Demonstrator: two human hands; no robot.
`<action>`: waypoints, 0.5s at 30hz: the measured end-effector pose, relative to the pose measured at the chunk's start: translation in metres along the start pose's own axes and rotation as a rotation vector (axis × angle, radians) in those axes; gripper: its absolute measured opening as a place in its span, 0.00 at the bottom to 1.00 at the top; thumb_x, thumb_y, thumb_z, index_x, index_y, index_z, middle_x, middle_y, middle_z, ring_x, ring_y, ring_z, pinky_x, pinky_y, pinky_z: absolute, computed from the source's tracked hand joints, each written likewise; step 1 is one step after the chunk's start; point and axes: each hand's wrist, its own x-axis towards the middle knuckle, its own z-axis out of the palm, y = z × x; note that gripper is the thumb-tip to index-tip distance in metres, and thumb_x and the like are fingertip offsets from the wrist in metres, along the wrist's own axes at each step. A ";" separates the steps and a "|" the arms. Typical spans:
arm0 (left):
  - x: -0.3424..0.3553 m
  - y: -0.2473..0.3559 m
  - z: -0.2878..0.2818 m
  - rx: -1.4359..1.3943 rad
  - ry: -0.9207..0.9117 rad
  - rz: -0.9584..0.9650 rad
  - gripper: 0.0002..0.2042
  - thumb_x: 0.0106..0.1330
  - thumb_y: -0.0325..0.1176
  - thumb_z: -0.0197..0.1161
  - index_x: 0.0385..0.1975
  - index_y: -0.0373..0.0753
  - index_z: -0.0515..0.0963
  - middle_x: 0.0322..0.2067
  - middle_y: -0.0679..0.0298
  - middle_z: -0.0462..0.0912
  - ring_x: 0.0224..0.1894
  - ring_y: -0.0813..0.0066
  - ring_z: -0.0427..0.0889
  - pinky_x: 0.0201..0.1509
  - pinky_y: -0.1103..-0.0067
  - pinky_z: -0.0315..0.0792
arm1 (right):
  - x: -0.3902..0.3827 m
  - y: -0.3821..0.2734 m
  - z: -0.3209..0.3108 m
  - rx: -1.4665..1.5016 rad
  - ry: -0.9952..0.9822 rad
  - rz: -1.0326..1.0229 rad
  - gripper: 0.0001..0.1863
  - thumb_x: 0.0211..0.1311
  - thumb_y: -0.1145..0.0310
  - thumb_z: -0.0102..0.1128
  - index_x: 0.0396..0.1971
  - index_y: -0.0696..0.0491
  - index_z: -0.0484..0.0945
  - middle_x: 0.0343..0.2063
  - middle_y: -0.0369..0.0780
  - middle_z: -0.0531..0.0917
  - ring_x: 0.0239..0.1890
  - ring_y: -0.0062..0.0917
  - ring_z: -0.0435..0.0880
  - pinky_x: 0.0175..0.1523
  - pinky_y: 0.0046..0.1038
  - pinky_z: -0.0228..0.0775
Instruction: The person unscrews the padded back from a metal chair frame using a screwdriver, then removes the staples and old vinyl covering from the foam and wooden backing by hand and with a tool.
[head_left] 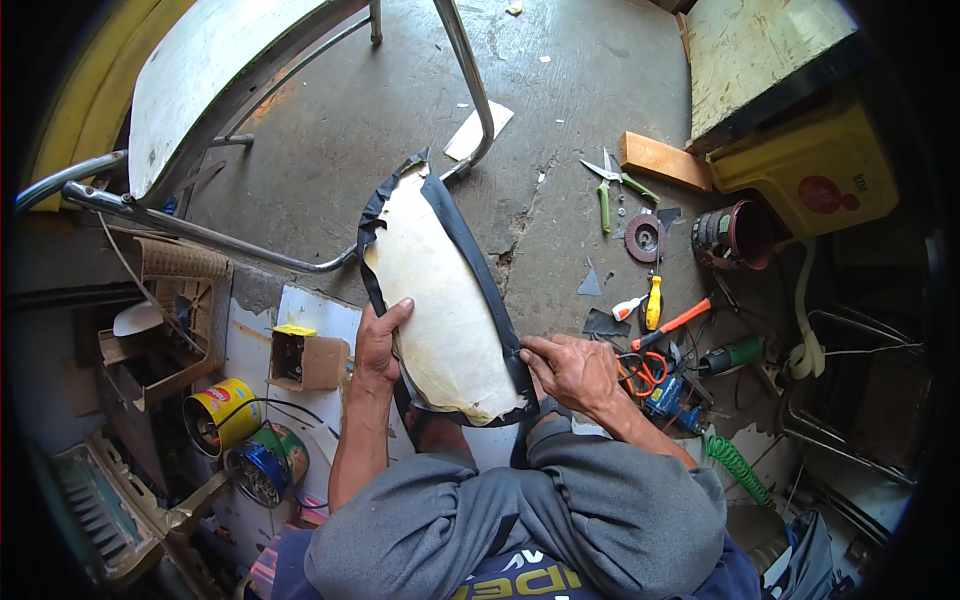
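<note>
A long chair pad with a bare cream underside rests tilted above my lap. Its black cover is folded over the rim, smooth along the right side and ragged at the upper left. My left hand grips the pad's left edge, thumb on the cream face and fingers hidden beneath. At the lower right edge, my right hand is closed, its fingertips pressing the folded black cover. Whether those fingertips hold anything small as well, I cannot tell.
A metal-legged chair frame stands ahead on the left. On the floor at right lie scissors, a grinding disc, a yellow screwdriver, an orange-handled hammer and a blue tool. Cans and a cardboard box are at left.
</note>
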 end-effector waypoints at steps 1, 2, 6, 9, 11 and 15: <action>-0.001 0.000 0.002 0.001 -0.018 0.008 0.27 0.68 0.28 0.63 0.66 0.29 0.68 0.55 0.51 0.83 0.54 0.60 0.86 0.60 0.66 0.80 | 0.000 -0.001 0.000 -0.039 -0.018 0.027 0.15 0.69 0.52 0.62 0.43 0.44 0.88 0.29 0.40 0.88 0.30 0.37 0.88 0.31 0.38 0.78; -0.002 -0.001 0.003 0.007 -0.019 0.005 0.27 0.68 0.28 0.63 0.66 0.29 0.68 0.55 0.51 0.83 0.54 0.60 0.86 0.60 0.66 0.81 | -0.001 -0.002 0.000 -0.072 -0.031 0.040 0.15 0.69 0.52 0.62 0.44 0.44 0.89 0.29 0.40 0.88 0.30 0.37 0.88 0.31 0.38 0.78; -0.001 0.002 0.009 0.027 -0.045 0.030 0.26 0.69 0.26 0.61 0.66 0.29 0.67 0.55 0.50 0.83 0.53 0.59 0.86 0.58 0.66 0.82 | 0.000 -0.004 -0.003 -0.037 -0.010 0.069 0.14 0.69 0.53 0.61 0.45 0.43 0.88 0.28 0.41 0.87 0.29 0.40 0.88 0.30 0.41 0.78; 0.002 0.004 0.012 0.041 -0.041 0.031 0.25 0.69 0.26 0.62 0.66 0.29 0.67 0.55 0.50 0.83 0.53 0.60 0.86 0.58 0.66 0.83 | 0.000 -0.004 -0.006 0.027 0.014 0.094 0.13 0.69 0.55 0.60 0.44 0.43 0.88 0.28 0.44 0.87 0.29 0.43 0.88 0.31 0.44 0.79; 0.003 0.003 0.015 0.055 -0.022 0.028 0.25 0.69 0.26 0.62 0.66 0.29 0.68 0.55 0.50 0.83 0.53 0.60 0.86 0.58 0.66 0.82 | -0.001 -0.005 -0.006 -0.017 -0.013 0.103 0.14 0.69 0.55 0.59 0.45 0.43 0.88 0.29 0.44 0.87 0.30 0.43 0.88 0.32 0.44 0.79; 0.003 -0.001 0.022 0.135 0.015 0.056 0.26 0.67 0.26 0.64 0.65 0.30 0.68 0.55 0.50 0.82 0.53 0.61 0.86 0.58 0.67 0.82 | -0.001 -0.002 -0.002 -0.086 -0.080 0.150 0.15 0.69 0.54 0.59 0.47 0.43 0.88 0.29 0.45 0.88 0.30 0.42 0.88 0.33 0.43 0.79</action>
